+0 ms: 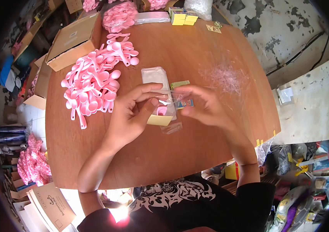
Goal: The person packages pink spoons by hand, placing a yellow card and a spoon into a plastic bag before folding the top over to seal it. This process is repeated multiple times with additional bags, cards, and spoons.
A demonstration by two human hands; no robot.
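Note:
Over the middle of the table, my left hand (132, 114) pinches the edge of a clear plastic bag (166, 97) between thumb and fingers. My right hand (205, 107) grips the bag's other side, so the film is stretched between both hands. Inside the bag show a piece of a pink spoon (161, 111) and a pale yellow card (160, 120). Behind the hands lies a stack of clear plastic bags (154, 74). Small printed cards (180, 83) rest beside that stack, partly covered by my right fingers.
Loose pink spoons (95, 79) are heaped on the left, near a cardboard box (73, 40). Thin plastic scraps (226, 78) lie on the right. Along the far edge are a bag of pink spoons (119, 17) and small yellow packs (178, 17).

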